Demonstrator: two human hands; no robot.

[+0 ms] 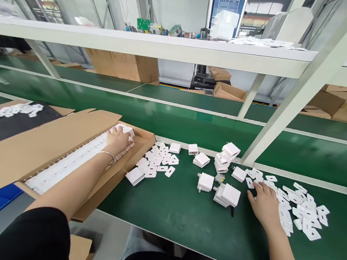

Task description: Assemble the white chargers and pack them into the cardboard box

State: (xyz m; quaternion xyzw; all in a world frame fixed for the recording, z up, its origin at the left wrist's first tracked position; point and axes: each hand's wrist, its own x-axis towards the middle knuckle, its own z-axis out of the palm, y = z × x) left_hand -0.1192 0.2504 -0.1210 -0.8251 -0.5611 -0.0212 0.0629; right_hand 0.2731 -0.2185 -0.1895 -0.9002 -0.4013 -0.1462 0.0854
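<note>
My left hand reaches into a long open cardboard box. Its fingers curl over a white charger housing at the far end of a white row inside; the palm hides part of the hold. On the right, my right hand rests with fingers apart at the edge of a scattered pile of thin white plates, touching some of them. White plug chargers stand between the hands: a stack, a pair, and single ones such as a charger near the middle.
More white plates lie beside the box, with a white housing by its side. A slanted white post and a shelf rise behind the green table. A dark tray with white pieces is at the left.
</note>
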